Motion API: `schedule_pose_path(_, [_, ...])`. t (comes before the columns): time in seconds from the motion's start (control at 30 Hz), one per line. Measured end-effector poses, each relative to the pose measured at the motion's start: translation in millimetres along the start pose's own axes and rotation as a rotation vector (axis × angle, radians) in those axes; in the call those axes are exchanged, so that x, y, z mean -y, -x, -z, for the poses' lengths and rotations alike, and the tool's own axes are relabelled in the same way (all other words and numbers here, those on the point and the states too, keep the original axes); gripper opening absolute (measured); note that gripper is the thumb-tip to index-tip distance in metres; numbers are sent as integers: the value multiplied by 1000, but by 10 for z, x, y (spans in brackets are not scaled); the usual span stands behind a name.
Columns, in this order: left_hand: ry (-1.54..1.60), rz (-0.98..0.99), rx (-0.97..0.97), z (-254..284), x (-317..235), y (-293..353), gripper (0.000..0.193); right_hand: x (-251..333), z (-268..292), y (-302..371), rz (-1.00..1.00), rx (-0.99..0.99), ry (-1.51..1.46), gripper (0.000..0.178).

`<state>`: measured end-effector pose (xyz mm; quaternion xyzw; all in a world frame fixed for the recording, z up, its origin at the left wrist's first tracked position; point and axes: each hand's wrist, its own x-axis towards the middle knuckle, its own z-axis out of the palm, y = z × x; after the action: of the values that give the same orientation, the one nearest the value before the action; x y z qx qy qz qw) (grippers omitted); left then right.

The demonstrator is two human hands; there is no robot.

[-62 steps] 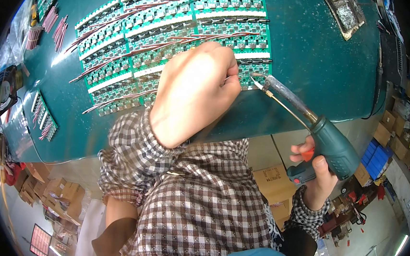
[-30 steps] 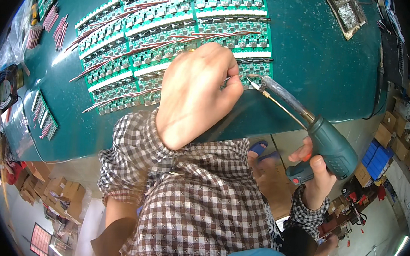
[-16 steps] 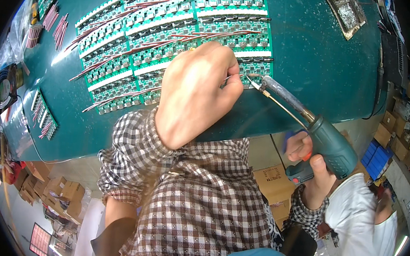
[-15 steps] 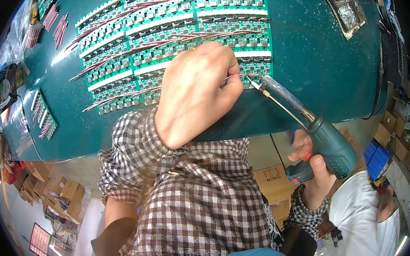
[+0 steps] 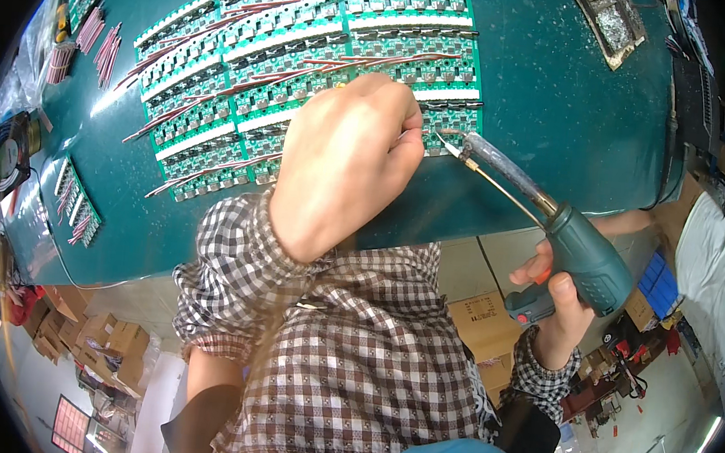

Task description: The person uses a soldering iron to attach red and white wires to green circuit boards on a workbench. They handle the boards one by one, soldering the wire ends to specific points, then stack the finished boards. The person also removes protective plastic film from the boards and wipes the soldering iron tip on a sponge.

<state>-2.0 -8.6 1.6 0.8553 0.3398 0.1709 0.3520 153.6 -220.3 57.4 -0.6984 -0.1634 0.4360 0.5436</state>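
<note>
My left hand (image 5: 342,165) is closed in a pinch over the near edge of the green circuit boards (image 5: 188,166). A thin wire, mostly hidden by the fingers, shows at its fingertips. My right hand (image 5: 569,307) grips a dark green soldering gun (image 5: 586,257) with a red trigger. Its pointed tip and thin solder feed tube (image 5: 501,192) reach to the boards' near right corner, just right of my left fingertips. Dark red and white wires (image 5: 263,78) lie in rows across the boards, which also carry white connector strips and small metal parts.
On the green table (image 5: 559,114), wire bundles (image 5: 93,31) and a small board piece (image 5: 79,204) lie at left. A worn metal tray (image 5: 610,26) with solder bits stands far right. A small fan (image 5: 9,152) sits at the left edge. Another person's white clothing (image 5: 716,280) shows at right.
My left hand has shifted very slightly left and its thumb is more tucked in. The soldering gun stays almost still. The other person in white has moved away to the right.
</note>
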Motion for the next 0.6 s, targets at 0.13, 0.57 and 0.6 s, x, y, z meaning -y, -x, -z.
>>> schedule_pose_path(0.13, [-12,-29,-5,-9,6,-4,7,36,-94,-4,-1,-88,114,56])
schedule_pose_path(0.57, [-19,-10,-25,-21,-13,-3,8,27,-57,4,-10,-30,40,46])
schedule_pose_path(0.6, [-16,-14,-30,-26,-14,-6,8,38,-110,-1,-9,-59,82,50])
